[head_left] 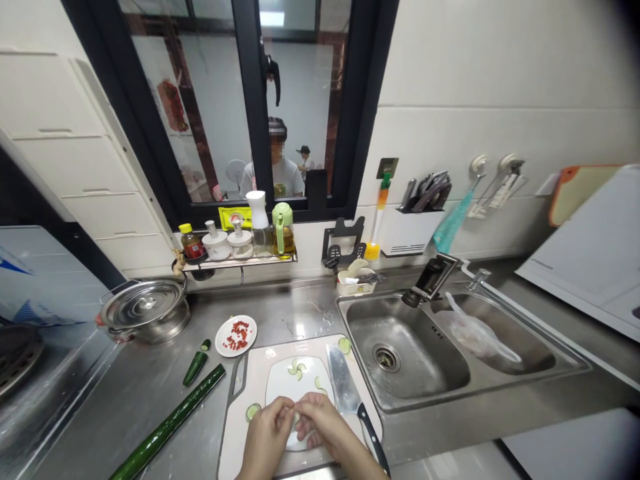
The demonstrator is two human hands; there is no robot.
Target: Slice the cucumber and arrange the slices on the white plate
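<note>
My left hand [273,427] and my right hand [319,421] meet fingertip to fingertip above a white plate [281,381]. Both are closed in a pinch on a small pale piece [297,419], which looks like a cucumber slice; fingers mostly hide it. Thin cucumber slices [297,369] form a curved cluster at the plate's far side, and another slice [320,385] lies near its right edge. Beneath is a pale cutting board [255,373]. A cleaver [345,381] rests right of the plate, handle towards me. Cucumber rounds lie on the board left [253,411] and far right [345,345].
Left of the board are a long cucumber [173,423], a cut cucumber piece [195,368] and a dish [220,337] of chopped red bits. A lidded pot [150,310] stands behind. To the right is a double sink [350,360]. Behind the window is a person [287,175].
</note>
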